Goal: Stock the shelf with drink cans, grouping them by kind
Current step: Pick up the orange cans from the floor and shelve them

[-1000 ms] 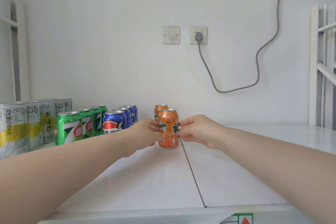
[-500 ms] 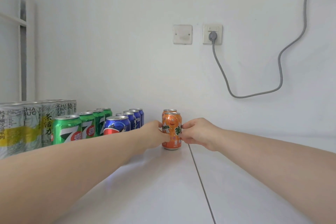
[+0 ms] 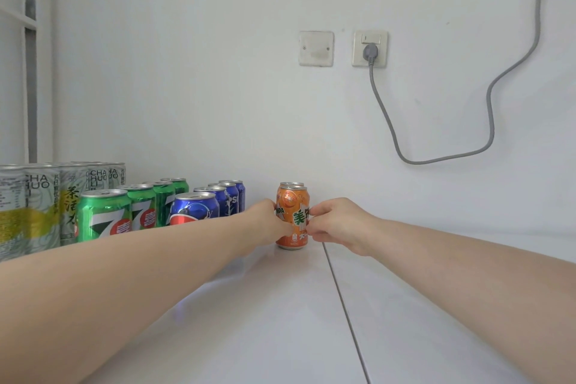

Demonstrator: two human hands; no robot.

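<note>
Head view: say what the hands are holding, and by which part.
The front orange Mirinda can, by its side wall at mid-height: left hand on its left side, right hand on its right.

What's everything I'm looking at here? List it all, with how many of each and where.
Front orange can: one, orange, upright on the shelf near the back wall, between both hands.
Rear orange can: one, orange, directly behind it, mostly hidden.
Blue cans: four, blue, a row running back, left of the orange ones.
Green cans: four, green, a row left of the blue.
Tall pale cans: several, silver-white with yellow, far left; count unclear.
Shelf: one, white, with a seam.
Wall socket: one, white, with a grey cable plugged in.
Blank wall plate: one, white, left of the socket.
Left hand: grips the front can's left side.
Right hand: pinches its right side.
</note>
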